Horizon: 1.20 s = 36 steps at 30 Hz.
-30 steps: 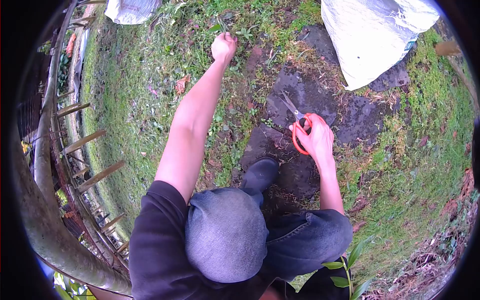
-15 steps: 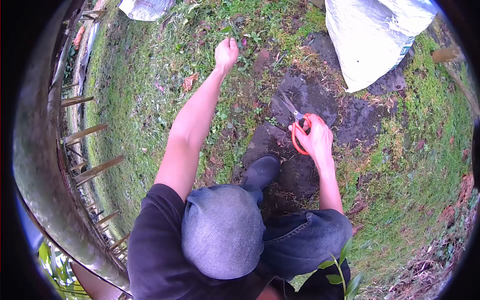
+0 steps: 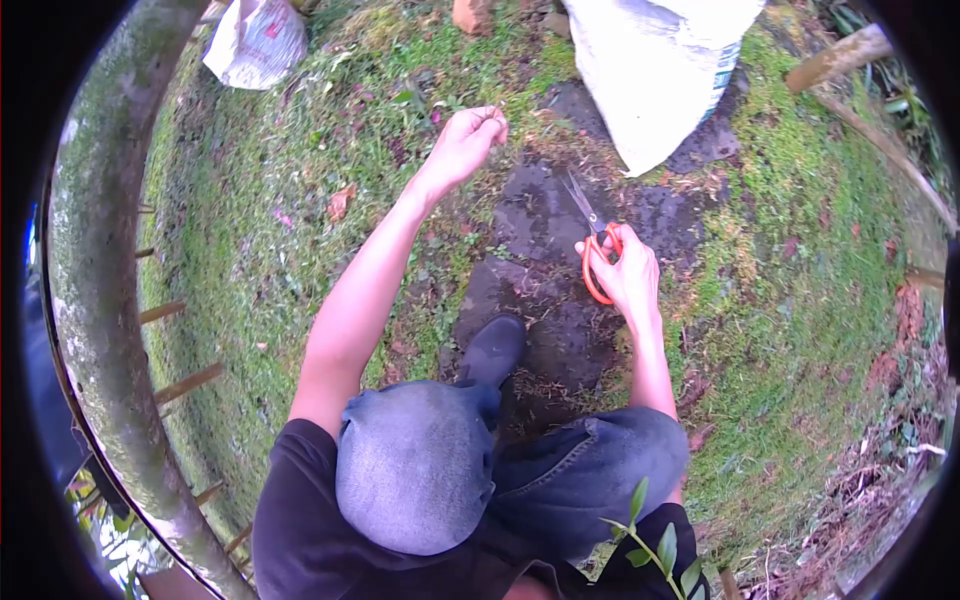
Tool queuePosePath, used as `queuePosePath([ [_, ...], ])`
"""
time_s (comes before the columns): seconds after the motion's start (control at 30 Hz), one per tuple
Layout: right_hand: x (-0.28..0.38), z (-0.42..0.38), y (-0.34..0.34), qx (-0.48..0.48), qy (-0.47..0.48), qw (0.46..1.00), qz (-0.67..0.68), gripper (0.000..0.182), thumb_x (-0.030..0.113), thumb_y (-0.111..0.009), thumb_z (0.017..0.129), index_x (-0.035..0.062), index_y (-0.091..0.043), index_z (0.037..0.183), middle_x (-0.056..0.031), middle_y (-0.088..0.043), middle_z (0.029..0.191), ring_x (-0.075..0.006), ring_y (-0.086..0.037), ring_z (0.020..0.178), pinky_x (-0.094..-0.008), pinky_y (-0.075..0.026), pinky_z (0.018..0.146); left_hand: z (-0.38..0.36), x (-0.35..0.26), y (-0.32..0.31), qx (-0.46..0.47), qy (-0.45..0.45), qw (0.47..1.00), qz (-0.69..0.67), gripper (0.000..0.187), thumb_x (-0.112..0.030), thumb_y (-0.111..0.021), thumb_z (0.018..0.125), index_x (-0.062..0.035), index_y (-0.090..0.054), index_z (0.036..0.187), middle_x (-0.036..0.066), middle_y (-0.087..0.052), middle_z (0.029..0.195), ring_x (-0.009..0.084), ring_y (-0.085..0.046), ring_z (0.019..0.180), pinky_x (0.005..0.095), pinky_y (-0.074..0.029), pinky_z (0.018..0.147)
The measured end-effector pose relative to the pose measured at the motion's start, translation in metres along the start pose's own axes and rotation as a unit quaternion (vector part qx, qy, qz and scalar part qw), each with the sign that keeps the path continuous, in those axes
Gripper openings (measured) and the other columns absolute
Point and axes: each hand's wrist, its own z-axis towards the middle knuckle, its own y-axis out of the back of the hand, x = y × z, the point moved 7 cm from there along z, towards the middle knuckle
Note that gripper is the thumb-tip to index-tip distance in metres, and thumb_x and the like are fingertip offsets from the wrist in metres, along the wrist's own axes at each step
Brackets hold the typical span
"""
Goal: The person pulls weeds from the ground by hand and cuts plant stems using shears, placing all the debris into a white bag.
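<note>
My right hand [image 3: 632, 278] grips a pair of scissors [image 3: 590, 268] with orange handles. The slim metal blades point away from me over the dark paving stones [image 3: 535, 215], slightly parted at the tips. Further out, my left hand [image 3: 470, 145] is held above the grass with its fingers pinched together. Whatever is between those fingers is too small to make out. A large white sack [image 3: 645, 95] stands to the right of my left hand, beyond the scissors.
My boot [image 3: 495, 350] rests on the stones below my hands. Another whitish bag [image 3: 258, 45] sits at the upper left, near a reddish block [image 3: 472, 15]. A mossy rail [image 3: 105, 270] curves down the left side. At the upper right is a log [image 3: 840, 58]; a leafy stem [image 3: 655, 555] rises in front.
My left hand has drawn back from the weeds and moved right, toward the white sack. The view has shifted. My right hand still holds the scissors in nearly the same place.
</note>
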Motion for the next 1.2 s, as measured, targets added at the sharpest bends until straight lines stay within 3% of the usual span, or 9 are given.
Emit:
queuePosePath([
  [0.27, -0.013, -0.021, 0.086, -0.035, -0.133, 0.991, -0.01, 0.047, 0.043, -0.085, 0.077, 0.0038, -0.061, 0.087, -0.0101, -0.062, 0.068, -0.0268, -0.062, 0.061, -0.041, -0.049, 0.062, 0.02, -0.093, -0.045, -0.011, 0.025, 0.976, -0.214, 0.02, -0.019, -0.045, 0.094, -0.0098, -0.058, 0.082, -0.008, -0.046, 0.063, 0.0019, -0.032, 0.052, 0.0213, -0.023, 0.048],
  [0.4, -0.009, -0.035, 0.121, -0.07, -0.178, 0.981, 0.039, 0.047, 0.041, -0.085, 0.079, 0.0037, -0.058, 0.081, -0.009, -0.057, 0.064, -0.0207, -0.053, 0.057, -0.0366, -0.045, 0.06, 0.039, -0.167, -0.049, -0.015, -0.052, 0.97, -0.236, 0.022, -0.019, -0.042, 0.091, -0.0085, -0.058, 0.081, -0.009, -0.04, 0.06, 0.0024, -0.029, 0.048, 0.0226, -0.02, 0.044],
  [0.67, 0.08, -0.039, 0.148, -0.063, -0.235, 0.961, 0.128, 0.044, 0.037, -0.086, 0.079, 0.0042, -0.056, 0.078, -0.0053, -0.056, 0.063, -0.0156, -0.051, 0.06, -0.0338, -0.044, 0.061, 0.107, -0.333, -0.028, -0.092, -0.084, 0.945, -0.302, 0.024, -0.016, -0.039, 0.091, -0.0066, -0.059, 0.083, -0.007, -0.041, 0.06, 0.0026, -0.028, 0.049, 0.0218, -0.022, 0.043],
  [0.87, 0.177, -0.059, 0.152, -0.025, -0.263, 0.942, 0.208, 0.045, 0.037, -0.086, 0.079, 0.0034, -0.056, 0.077, -0.0074, -0.059, 0.066, -0.0173, -0.055, 0.062, -0.0347, -0.047, 0.063, 0.13, -0.374, -0.008, -0.126, 0.002, 0.906, -0.404, 0.021, -0.016, -0.038, 0.093, -0.0078, -0.055, 0.085, -0.004, -0.039, 0.064, 0.0073, -0.035, 0.056, 0.0231, -0.026, 0.045],
  [0.93, 0.201, -0.073, 0.151, -0.033, -0.301, 0.915, 0.266, 0.045, 0.037, -0.086, 0.08, 0.0036, -0.056, 0.077, -0.0054, -0.059, 0.066, -0.0149, -0.055, 0.063, -0.0335, -0.047, 0.063, 0.117, -0.381, -0.003, -0.154, 0.071, 0.907, -0.386, 0.02, -0.016, -0.036, 0.093, -0.0084, -0.053, 0.086, -0.003, -0.038, 0.066, 0.0084, -0.034, 0.058, 0.0237, -0.026, 0.047],
  [0.97, 0.204, -0.084, 0.135, -0.029, -0.32, 0.892, 0.319, 0.035, 0.03, -0.081, 0.088, 0.0058, -0.058, 0.079, 0.0019, -0.057, 0.069, -0.0072, -0.049, 0.066, -0.0258, -0.042, 0.065, 0.111, -0.382, -0.001, -0.156, 0.095, 0.908, -0.378, 0.019, -0.016, -0.036, 0.093, -0.0084, -0.053, 0.086, -0.003, -0.038, 0.066, 0.0084, -0.035, 0.058, 0.0236, -0.026, 0.047],
  [1.0, 0.207, -0.096, 0.119, -0.038, -0.334, 0.853, 0.399, 0.031, 0.03, -0.077, 0.092, 0.0072, -0.06, 0.081, 0.0022, -0.058, 0.069, -0.0037, -0.05, 0.058, -0.0221, -0.04, 0.055, 0.105, -0.383, 0.002, -0.159, 0.116, 0.908, -0.37, 0.019, -0.015, -0.036, 0.093, -0.0085, -0.052, 0.087, -0.003, -0.038, 0.067, 0.0084, -0.035, 0.059, 0.0235, -0.026, 0.048],
  [1.1, 0.235, -0.126, 0.125, -0.006, -0.415, 0.702, 0.579, 0.033, 0.037, -0.071, 0.095, 0.0088, -0.06, 0.083, -0.0001, -0.06, 0.069, -0.0046, -0.044, 0.037, -0.0214, -0.029, 0.033, 0.086, -0.401, 0.009, -0.168, 0.175, 0.913, -0.328, 0.018, -0.013, -0.035, 0.093, -0.0089, -0.051, 0.087, -0.003, -0.039, 0.068, 0.0079, -0.035, 0.059, 0.0233, -0.026, 0.047],
  [1.2, 0.238, -0.148, 0.133, 0.006, -0.467, 0.658, 0.591, 0.036, 0.041, -0.07, 0.095, 0.0098, -0.059, 0.082, -0.0014, -0.06, 0.07, -0.0055, -0.045, 0.038, -0.0216, -0.031, 0.034, 0.09, -0.414, 0.017, -0.172, 0.192, 0.911, -0.321, 0.019, -0.012, -0.035, 0.094, -0.01, -0.051, 0.086, -0.003, -0.039, 0.068, 0.0078, -0.034, 0.058, 0.023, -0.026, 0.046],
])
